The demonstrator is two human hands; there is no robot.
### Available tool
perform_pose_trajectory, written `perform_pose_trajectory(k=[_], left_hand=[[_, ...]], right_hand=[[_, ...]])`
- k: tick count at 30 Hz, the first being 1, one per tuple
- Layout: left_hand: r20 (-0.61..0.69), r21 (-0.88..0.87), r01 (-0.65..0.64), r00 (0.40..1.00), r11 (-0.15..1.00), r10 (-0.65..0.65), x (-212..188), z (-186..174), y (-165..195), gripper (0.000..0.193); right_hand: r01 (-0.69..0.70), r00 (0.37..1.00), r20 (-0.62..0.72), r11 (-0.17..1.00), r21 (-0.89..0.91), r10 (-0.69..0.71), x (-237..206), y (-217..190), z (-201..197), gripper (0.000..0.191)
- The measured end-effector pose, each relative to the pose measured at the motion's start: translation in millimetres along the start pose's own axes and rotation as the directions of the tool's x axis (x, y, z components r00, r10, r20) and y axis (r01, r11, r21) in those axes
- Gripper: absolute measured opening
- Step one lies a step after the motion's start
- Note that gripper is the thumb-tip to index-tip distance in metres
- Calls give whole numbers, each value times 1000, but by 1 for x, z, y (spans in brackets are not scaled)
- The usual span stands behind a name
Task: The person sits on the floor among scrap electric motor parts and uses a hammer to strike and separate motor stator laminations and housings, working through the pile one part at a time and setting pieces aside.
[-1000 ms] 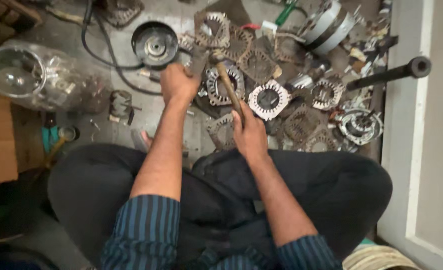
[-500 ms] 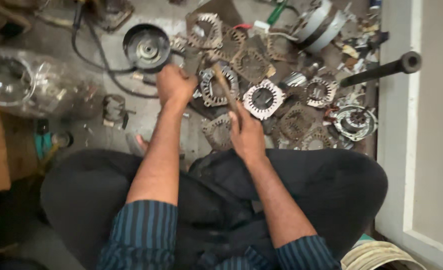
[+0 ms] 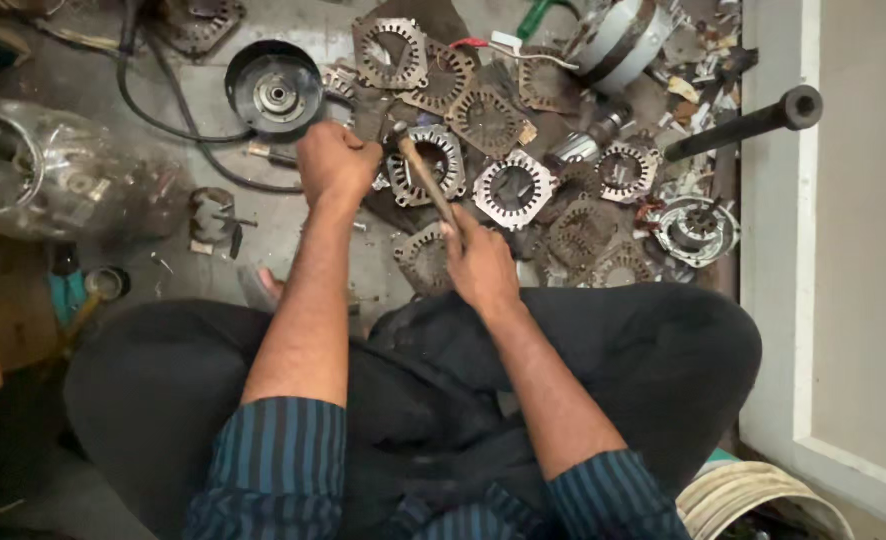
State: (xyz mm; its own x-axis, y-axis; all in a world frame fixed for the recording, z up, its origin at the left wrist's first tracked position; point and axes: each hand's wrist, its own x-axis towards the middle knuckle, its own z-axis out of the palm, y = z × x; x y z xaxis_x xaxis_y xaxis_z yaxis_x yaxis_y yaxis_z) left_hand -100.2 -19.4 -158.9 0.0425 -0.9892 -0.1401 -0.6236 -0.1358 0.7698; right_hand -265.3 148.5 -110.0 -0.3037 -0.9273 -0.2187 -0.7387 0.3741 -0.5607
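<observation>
The hammer (image 3: 425,176) is held in the right hand (image 3: 480,265), which is wrapped tight around the lower end of its wooden handle; the handle slants up and left, with the small dark head near the left hand (image 3: 335,162). That left hand is closed in a fist over something small, just left of the hammer head; what it grips is hidden by the fingers. Right under the hammer lies a pale stator ring (image 3: 426,164) on the floor, and another bright stator (image 3: 513,188) sits just to its right. Rusty laminations (image 3: 484,119) are heaped beyond them. A black round motor cover (image 3: 274,88) lies up and left of the left hand, with a black cable (image 3: 163,90) curling past it. Far left is a clear plastic bag (image 3: 53,170). A dark rod (image 3: 743,125) rests on the white ledge at right. The person sits cross-legged in dark trousers (image 3: 613,340).
</observation>
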Motion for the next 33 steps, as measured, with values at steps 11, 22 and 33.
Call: perform_pose_trajectory(k=[11, 22, 33], left_hand=[[-130, -9, -35, 991, 999, 33, 1, 7, -5, 20], [-162, -27, -129, 979, 991, 123, -3, 6, 4, 20], [-83, -20, -47, 996, 999, 45, -4, 4, 10, 22]], right_hand=[[77, 991, -119, 988, 135, -61, 0, 3, 4, 44], [79, 992, -102, 993, 87, -70, -3, 7, 6, 42], [123, 991, -57, 992, 27, -121, 0, 7, 4, 37]])
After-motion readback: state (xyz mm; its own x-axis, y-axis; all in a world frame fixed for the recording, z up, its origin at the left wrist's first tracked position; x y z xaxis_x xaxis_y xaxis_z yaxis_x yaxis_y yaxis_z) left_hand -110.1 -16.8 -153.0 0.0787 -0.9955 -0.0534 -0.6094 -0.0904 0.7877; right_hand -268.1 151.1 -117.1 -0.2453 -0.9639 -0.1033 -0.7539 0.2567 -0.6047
